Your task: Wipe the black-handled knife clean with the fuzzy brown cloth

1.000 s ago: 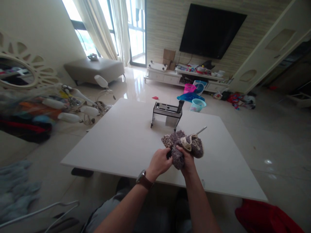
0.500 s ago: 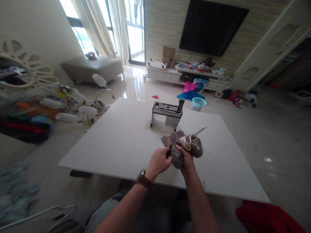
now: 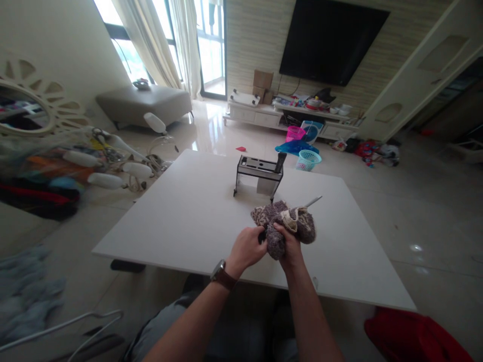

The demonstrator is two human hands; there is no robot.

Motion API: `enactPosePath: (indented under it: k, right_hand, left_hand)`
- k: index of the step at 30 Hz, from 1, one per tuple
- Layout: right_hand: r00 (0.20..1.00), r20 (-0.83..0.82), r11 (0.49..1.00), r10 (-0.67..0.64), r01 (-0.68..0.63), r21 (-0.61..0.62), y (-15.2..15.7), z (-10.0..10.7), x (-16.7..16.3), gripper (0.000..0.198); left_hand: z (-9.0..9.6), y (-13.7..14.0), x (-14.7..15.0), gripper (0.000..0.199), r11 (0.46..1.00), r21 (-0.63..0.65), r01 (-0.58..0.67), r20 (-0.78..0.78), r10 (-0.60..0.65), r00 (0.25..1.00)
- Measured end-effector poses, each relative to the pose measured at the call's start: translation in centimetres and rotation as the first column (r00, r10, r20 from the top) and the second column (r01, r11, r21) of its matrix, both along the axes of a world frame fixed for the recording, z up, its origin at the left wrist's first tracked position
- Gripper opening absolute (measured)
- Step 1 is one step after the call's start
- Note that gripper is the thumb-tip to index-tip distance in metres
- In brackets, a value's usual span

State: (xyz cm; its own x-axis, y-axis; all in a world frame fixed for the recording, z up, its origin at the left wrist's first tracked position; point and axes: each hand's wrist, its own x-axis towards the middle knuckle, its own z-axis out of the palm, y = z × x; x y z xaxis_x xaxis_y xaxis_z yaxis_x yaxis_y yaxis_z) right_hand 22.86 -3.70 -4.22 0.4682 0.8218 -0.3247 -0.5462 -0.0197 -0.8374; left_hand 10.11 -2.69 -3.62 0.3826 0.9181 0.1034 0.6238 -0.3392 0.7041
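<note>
My left hand (image 3: 249, 247) is closed around the black handle of a knife (image 3: 314, 201). The knife's grey tip pokes out past a brown and cream patterned knitted cloth (image 3: 277, 241), and most of the blade is hidden inside it. Bunched up, the cloth is gripped by my right hand (image 3: 292, 250), which wraps it around the blade. Both hands are above the near half of the white table (image 3: 181, 211). Beyond them a knife block (image 3: 260, 168) with a slotted top stands upright, one black-handled knife (image 3: 279, 162) in its right end.
A light blue basket (image 3: 308, 160) and a pink basket (image 3: 295, 133) are on the floor behind the table. To the left lies a lamp with several white shades (image 3: 138, 170). Something red (image 3: 415, 334) sits by the near right corner.
The view has shifted very slightly. Both hands keep their hold on the knife and the cloth, with almost no visible movement.
</note>
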Motion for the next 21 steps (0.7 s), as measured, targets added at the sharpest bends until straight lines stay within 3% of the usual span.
enactPosePath:
  k: [10,21]
  right_hand:
    - [1.000,-0.004,1.000,-0.004,0.004,0.018,0.3,0.0,-0.2,0.042]
    - [0.995,0.032,0.993,-0.096,0.093,0.076,0.7,-0.3,1.3,0.043]
  left_hand:
    - [0.1,0.2,-0.3,0.013,1.000,0.026,-0.002,-0.046,0.003,0.999]
    - [0.6,0.7,-2.0,0.013,0.991,0.132,0.021,-0.226,0.009,0.974]
